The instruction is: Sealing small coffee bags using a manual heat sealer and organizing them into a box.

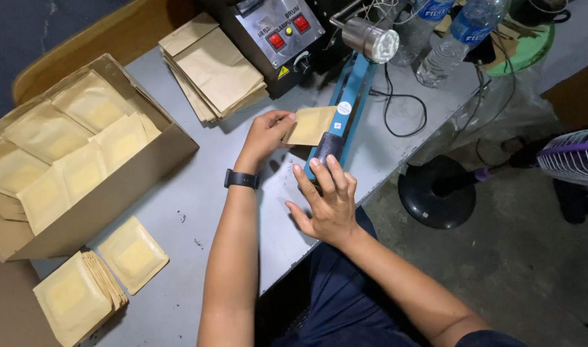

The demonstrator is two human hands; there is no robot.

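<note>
A cardboard box [114, 186] of filled kraft pouches sits at nine o'clock on the grey table [197, 212]. The left hand [266, 133] pinches a small kraft pouch [310, 125] fed under the blue heat sealer [345, 115]. At its five o'clock, the right hand [329, 199] presses the sealer's black handle [326, 149], fingers spread

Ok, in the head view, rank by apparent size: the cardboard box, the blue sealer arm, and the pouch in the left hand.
1. Cardboard box, clearly largest.
2. Blue sealer arm, long and narrow, pressed by the right hand.
3. Pouch held by the left hand, partly hidden under the arm, so its full size is unsure.
</note>
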